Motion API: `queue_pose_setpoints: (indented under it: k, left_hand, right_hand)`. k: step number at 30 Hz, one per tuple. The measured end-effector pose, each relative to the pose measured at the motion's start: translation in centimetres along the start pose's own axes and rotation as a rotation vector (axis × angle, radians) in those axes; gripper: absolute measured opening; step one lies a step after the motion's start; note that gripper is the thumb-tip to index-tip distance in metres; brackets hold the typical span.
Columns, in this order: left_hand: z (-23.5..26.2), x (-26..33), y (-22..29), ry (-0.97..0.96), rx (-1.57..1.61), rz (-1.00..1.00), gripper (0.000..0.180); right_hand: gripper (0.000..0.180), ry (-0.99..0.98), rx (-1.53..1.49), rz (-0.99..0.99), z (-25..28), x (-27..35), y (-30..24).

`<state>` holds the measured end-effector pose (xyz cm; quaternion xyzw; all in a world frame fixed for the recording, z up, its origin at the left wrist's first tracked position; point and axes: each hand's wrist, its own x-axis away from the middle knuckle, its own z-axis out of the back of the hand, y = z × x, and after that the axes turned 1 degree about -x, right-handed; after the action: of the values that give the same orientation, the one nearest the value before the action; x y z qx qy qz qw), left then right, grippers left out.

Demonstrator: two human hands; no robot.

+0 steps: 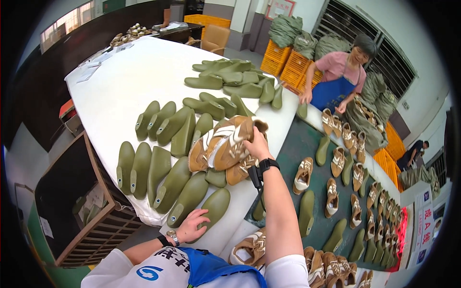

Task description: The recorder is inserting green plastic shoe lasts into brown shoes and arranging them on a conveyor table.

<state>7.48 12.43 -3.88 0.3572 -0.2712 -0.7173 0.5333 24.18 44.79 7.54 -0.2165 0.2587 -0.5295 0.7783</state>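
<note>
My right hand (260,145) is closed on a bunch of brown-and-white sneakers (229,144), gripped at their upper ends above the near side of the white table. One more brown sneaker (238,171) shows just under them; whether it is in the same grip I cannot tell. Lower down, my left hand (191,225) is curled over the side of a green shoe last (216,204) near the table edge, some of its fingers partly hidden. Beside it lies another green last (194,194), and several more stand in rows behind, partly covered by the sneakers.
On the right, a green conveyor belt (288,211) carries rows of sneakers and lasts. More lasts (225,77) are heaped farther back on the white table (115,81). A slatted brown crate (91,230) stands at the left. Across the belt a co-worker (336,77) touches a last.
</note>
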Motion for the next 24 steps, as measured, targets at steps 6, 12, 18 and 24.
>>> queue_pose_setpoints:
  k: [6, 12, 18, 24]
  left_hand:
    - [0.4, 0.9, -0.3, -0.003, 0.02, 0.008, 0.025]
    - [0.5, 0.4, -0.2, -0.037, -0.072, -0.039, 0.037]
    - [3.9, 1.5, 4.6, 0.441, 0.021, 0.012, 0.06]
    - [8.1, 2.5, 9.2, 0.384, 0.349, 0.047, 0.07]
  right_hand:
    - [0.04, -0.434, 0.061, 0.155, -0.7, 4.3, -3.5]
    - [0.009, -0.297, -0.56, -0.208, 2.9, 13.9, -5.3]
    - [0.011, -0.147, -1.302, -0.397, 2.3, 20.0, -6.4]
    - [0.024, -0.595, -1.804, -0.666, -4.5, 26.3, -12.6]
